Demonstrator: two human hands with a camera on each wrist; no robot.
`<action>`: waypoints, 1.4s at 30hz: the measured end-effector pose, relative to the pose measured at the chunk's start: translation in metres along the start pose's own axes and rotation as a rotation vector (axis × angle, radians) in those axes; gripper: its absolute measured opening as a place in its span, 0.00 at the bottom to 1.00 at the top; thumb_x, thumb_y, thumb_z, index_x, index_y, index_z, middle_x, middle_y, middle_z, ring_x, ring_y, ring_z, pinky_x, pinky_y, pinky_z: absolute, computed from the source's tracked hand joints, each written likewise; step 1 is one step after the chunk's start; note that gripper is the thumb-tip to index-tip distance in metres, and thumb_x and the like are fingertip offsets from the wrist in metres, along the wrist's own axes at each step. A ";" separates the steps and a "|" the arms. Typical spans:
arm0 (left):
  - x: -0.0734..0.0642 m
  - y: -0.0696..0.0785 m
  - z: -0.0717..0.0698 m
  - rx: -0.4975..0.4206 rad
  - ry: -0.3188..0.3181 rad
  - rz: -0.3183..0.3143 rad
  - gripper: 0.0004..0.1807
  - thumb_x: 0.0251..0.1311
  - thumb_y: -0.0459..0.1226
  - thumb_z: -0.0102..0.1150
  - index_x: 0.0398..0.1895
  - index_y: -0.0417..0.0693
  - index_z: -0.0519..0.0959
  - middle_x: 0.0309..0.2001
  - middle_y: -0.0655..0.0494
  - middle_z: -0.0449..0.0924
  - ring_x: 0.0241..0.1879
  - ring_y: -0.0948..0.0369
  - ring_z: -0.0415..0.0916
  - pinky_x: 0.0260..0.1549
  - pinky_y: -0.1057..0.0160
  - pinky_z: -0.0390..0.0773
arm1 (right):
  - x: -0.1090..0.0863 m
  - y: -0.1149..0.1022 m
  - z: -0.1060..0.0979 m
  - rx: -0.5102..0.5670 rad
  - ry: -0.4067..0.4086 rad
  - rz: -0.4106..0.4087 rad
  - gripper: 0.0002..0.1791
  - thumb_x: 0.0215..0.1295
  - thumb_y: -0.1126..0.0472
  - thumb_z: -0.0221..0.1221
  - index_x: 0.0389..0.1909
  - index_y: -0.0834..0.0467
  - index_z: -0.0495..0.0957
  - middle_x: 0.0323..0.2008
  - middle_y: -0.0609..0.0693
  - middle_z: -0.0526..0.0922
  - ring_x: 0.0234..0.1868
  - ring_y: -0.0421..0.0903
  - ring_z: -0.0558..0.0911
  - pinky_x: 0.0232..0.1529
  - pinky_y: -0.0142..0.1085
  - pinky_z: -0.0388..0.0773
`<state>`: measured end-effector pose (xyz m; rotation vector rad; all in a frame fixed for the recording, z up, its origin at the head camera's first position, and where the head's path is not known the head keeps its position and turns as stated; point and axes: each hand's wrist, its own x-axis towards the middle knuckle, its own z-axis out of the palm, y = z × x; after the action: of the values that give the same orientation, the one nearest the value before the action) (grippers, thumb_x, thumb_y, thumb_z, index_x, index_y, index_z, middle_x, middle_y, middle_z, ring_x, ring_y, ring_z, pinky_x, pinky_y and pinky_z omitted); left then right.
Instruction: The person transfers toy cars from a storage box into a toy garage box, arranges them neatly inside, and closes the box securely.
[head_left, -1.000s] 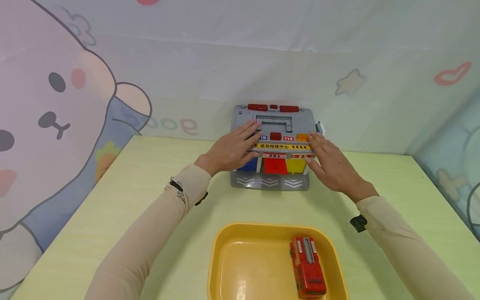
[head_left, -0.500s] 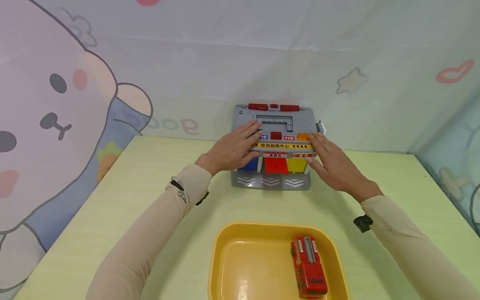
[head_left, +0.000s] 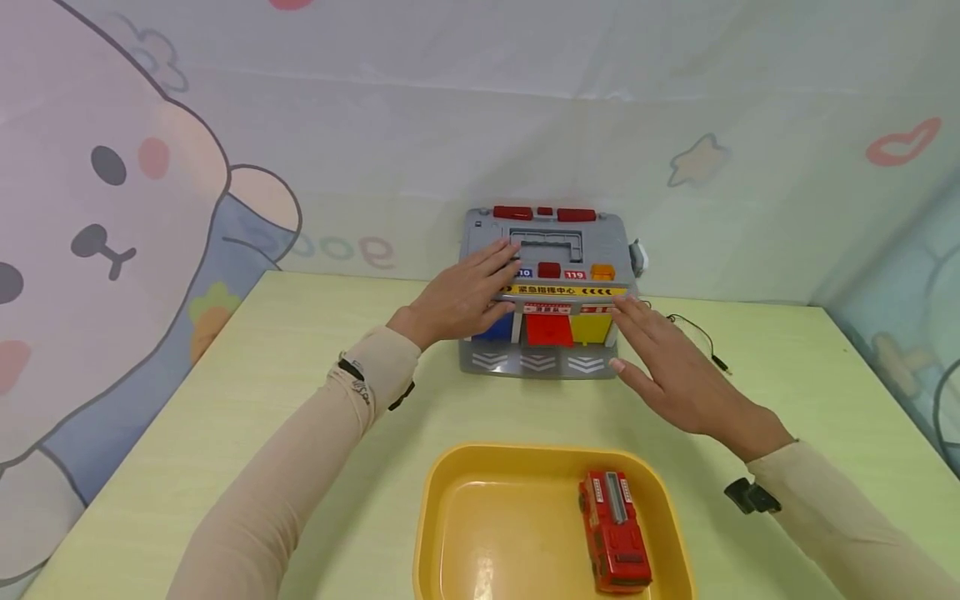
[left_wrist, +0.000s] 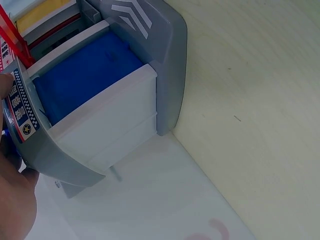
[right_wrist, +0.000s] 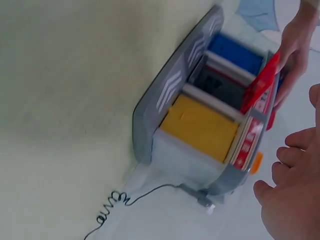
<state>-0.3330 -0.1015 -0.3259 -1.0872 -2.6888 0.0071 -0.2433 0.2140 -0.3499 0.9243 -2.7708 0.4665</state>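
Observation:
A grey toy emergency station [head_left: 603, 242] stands near the wall. Its blue door [left_wrist: 87, 75] and yellow door [right_wrist: 200, 127] are down, while the red door [right_wrist: 262, 82] between them is swung up, baring a dark bay. My left hand [head_left: 461, 300] rests on the roof's front left, fingers extended, thumb along the front edge. Fingers straight, my right hand [head_left: 671, 375] is by the front right corner; in the right wrist view a gap shows between it and the station. That hand holds nothing.
A yellow tray [head_left: 547, 452] sits nearer on the table, with a red toy fire truck [head_left: 617, 533] along its right side. A thin dark cord [head_left: 708, 342] with a plug-like end lies right of the station; a coiled cord [right_wrist: 115, 197] shows in the right wrist view.
My right hand has come off the station's right edge and drawn back toward me and rightward, uncovering the cord behind it. The left hand stays where it was.

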 end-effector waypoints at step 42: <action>0.000 -0.001 0.002 -0.041 -0.006 -0.037 0.36 0.73 0.52 0.48 0.78 0.45 0.57 0.81 0.50 0.45 0.81 0.54 0.39 0.79 0.59 0.44 | -0.087 -0.094 0.013 0.157 -0.450 0.128 0.42 0.68 0.27 0.44 0.79 0.40 0.54 0.80 0.36 0.50 0.79 0.44 0.58 0.68 0.50 0.71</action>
<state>-0.3338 -0.1019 -0.3279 -1.0500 -2.7260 -0.0520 -0.1183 0.1863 -0.3638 0.9943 -3.2538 0.5632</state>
